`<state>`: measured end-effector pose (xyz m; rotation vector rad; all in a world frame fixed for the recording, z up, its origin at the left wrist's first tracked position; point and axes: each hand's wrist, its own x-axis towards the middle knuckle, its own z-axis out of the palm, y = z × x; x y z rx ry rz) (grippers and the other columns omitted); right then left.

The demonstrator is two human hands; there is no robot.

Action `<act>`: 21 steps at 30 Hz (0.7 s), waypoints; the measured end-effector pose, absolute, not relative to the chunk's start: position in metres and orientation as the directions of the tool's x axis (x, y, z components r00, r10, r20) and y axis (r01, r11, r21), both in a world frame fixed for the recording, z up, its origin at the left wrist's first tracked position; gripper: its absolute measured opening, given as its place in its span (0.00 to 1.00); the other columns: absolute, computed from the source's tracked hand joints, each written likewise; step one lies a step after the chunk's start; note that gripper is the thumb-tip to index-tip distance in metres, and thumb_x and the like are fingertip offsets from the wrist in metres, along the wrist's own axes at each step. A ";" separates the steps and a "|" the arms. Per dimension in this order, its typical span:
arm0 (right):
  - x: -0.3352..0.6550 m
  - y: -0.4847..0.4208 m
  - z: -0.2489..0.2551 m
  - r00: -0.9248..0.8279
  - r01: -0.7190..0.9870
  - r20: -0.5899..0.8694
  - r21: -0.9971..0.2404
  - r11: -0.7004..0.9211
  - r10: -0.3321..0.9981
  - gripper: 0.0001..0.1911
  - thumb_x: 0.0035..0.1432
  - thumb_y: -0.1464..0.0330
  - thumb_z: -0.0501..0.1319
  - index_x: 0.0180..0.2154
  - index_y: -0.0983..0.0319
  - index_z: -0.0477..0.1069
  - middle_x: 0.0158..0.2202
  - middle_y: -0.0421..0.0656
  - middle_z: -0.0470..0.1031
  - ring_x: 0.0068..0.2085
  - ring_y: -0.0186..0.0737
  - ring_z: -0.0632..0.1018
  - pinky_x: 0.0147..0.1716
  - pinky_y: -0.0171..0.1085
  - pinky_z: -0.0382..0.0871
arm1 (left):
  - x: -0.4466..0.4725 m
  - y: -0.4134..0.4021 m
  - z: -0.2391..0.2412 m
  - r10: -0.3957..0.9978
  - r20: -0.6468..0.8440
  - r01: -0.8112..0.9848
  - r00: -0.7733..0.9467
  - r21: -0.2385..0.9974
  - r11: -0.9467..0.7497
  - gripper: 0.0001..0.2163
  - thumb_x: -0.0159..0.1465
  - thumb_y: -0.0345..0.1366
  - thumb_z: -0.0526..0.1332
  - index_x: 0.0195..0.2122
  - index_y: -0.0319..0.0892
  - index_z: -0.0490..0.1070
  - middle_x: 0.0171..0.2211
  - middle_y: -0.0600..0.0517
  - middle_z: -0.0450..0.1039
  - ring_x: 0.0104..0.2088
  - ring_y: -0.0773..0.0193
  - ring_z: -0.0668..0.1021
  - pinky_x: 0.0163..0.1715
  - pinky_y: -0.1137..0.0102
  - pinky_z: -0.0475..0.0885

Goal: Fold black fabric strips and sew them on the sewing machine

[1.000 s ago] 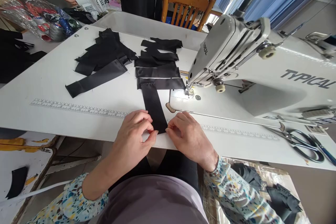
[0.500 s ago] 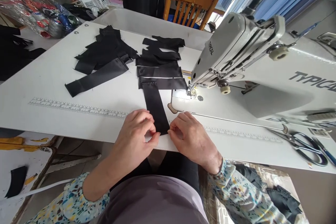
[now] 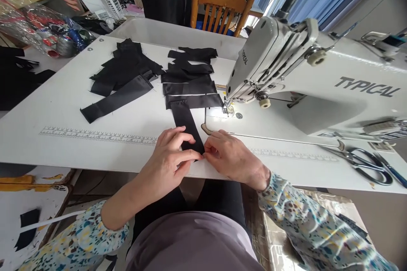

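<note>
You're fingering the lower end of the black satin strip (image 3: 186, 129) at bottom centre of the frame, your left hand (image 3: 165, 161) and right hand (image 3: 232, 156) pinching it narrowly near the white table's front edge (image 3: 63, 154), and it seems to call for settling that end flat.

1. Satin strip (image 3: 187, 129): black cloth, glossy, smooth, edges frayed.
2. Table (image 3: 57, 106): white laminate, smooth, faint sheen, printed ruler scale.
3. Sewing machine (image 3: 280, 61): white painted metal, glossy.
4. Scissors (image 3: 359, 164): polished steel, dark handles.
5. Chair (image 3: 222, 10): varnished wood, shiny.
6. Bag (image 3: 34, 25): clear plastic, crinkled, shiny.
7. Sleeve (image 3: 305, 220): printed cloth, matt.
</note>
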<state>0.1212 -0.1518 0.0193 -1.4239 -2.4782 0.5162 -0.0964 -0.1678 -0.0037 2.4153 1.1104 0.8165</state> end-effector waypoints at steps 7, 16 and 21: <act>0.120 -0.152 0.022 -0.493 0.786 0.011 -0.424 0.450 0.870 0.07 0.60 0.76 0.60 0.31 0.60 0.68 0.33 0.41 0.72 0.40 0.42 0.72 0.41 0.40 0.66 | -0.105 -0.163 -0.002 0.690 0.410 0.536 0.596 0.437 -0.723 0.14 0.70 0.26 0.59 0.40 0.50 0.84 0.43 0.49 0.75 0.62 0.48 0.69 0.63 0.46 0.66; 0.116 -0.150 0.031 -0.445 0.812 -0.092 -0.462 0.357 0.891 0.07 0.59 0.75 0.61 0.30 0.59 0.69 0.31 0.38 0.71 0.40 0.39 0.70 0.40 0.38 0.63 | -0.117 -0.155 0.021 0.574 0.286 0.470 0.767 0.359 -0.806 0.21 0.67 0.20 0.54 0.44 0.51 0.83 0.40 0.50 0.76 0.53 0.56 0.74 0.56 0.60 0.70; 0.113 -0.150 0.035 -0.440 0.856 -0.105 -0.351 0.380 0.892 0.03 0.57 0.72 0.61 0.31 0.60 0.70 0.33 0.39 0.73 0.38 0.38 0.73 0.37 0.36 0.65 | -0.102 -0.165 0.033 0.688 0.234 0.619 0.687 0.307 -0.723 0.16 0.54 0.19 0.63 0.29 0.50 0.84 0.25 0.52 0.74 0.35 0.58 0.77 0.47 0.59 0.69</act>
